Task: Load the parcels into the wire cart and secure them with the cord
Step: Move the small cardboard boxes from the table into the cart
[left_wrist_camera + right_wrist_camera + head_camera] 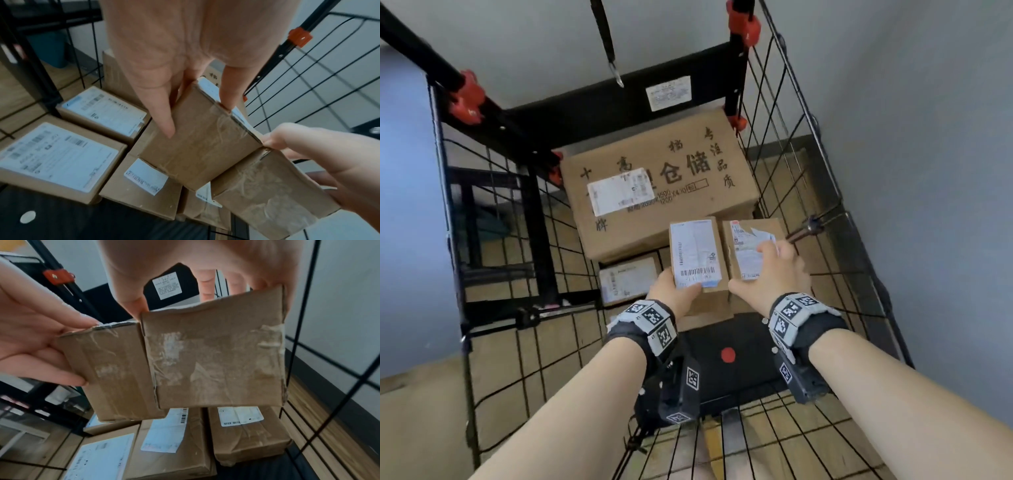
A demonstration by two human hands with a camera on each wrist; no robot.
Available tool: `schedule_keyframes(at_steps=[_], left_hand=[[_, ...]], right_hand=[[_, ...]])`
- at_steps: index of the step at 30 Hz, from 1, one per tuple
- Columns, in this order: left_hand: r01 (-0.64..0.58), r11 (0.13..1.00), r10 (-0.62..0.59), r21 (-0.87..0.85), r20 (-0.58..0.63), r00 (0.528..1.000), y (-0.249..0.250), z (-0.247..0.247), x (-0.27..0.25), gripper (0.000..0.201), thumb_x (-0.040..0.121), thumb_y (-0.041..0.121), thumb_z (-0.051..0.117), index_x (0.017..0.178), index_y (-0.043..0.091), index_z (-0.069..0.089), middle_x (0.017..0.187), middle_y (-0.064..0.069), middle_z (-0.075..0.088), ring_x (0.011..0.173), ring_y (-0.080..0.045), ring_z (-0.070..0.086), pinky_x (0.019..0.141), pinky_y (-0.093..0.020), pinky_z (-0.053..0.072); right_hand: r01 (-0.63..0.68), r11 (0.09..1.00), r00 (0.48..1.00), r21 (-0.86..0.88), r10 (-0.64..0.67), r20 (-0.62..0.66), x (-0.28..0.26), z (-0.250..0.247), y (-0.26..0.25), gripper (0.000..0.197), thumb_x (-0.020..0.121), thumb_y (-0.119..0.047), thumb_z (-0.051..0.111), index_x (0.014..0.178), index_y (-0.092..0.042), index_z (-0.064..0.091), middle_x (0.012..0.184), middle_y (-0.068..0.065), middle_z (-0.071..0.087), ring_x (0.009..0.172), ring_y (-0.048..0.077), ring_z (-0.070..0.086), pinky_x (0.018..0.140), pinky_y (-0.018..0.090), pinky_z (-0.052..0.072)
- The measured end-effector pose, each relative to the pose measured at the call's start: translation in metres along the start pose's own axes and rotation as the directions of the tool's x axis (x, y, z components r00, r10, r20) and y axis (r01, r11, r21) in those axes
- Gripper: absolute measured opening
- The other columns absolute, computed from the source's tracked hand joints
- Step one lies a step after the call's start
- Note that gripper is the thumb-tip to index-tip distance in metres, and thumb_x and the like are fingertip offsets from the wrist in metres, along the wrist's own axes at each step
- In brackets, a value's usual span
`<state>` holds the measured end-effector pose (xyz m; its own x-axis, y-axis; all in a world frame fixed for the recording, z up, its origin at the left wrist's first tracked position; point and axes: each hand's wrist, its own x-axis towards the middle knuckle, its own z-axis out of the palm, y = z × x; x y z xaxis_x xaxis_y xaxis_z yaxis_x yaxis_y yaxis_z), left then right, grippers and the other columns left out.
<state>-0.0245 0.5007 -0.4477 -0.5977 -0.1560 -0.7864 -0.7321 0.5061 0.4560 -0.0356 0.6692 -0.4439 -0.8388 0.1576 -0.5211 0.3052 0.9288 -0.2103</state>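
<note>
2 hands (674, 287) (774, 270), 1 small parcel (695, 253) (748, 250) ea.

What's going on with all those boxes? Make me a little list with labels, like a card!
Place: inside a wire cart
Left hand: holds a small box with a barcode label
Right hand: holds a second small box with a torn label
The two boxes: side by side, edges touching, held above the boxes below
Big box: at the far end of the cart, lying on other boxes
Lower boxes: several already lie on the cart floor, labels up
Strap with hook: hangs above the cart, not around any box yet
</note>
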Motion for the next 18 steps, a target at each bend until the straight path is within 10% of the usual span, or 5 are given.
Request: schedule_keyframes(at_steps=[12, 18], left_hand=[[-0.076, 0.996, 0.076, -0.043, 0.004, 0.997, -0.042, 0.047, 0.067, 0.054, 0.091, 0.02, 0.058, 0.141, 0.013, 0.038, 0.134, -0.003, 0.055, 0.121, -0.022, 0.054, 0.101, -0.032, 0.043], [-0.071, 0.989, 0.071, 0.134, 0.002, 0.997, -0.04, 0.031, 0.071, 0.04, 0.098, 0.037, 0.04, 0.124, 0.01, 0.053, 0.12, -0.008, 0.063, 0.093, -0.02, 0.058, 0.073, -0.028, 0.044]], right_hand=[[0.169, 0.978, 0.978, -0.122, -0.181, -0.102, 0.054, 0.073, 0.018, 0.063, 0.083, -0.031, 0.06, 0.138, -0.012, 0.036, 0.157, 0.016, 0.002, 0.146, 0.03, -0.005, 0.119, 0.044, -0.004], [0.204, 0.97, 0.975, -0.129, -0.214, -0.065, 0.051, 0.08, 0.021, 0.066, 0.092, -0.033, 0.048, 0.148, -0.011, 0.022, 0.158, 0.016, -0.007, 0.146, 0.028, -0.012, 0.116, 0.041, -0.013]])
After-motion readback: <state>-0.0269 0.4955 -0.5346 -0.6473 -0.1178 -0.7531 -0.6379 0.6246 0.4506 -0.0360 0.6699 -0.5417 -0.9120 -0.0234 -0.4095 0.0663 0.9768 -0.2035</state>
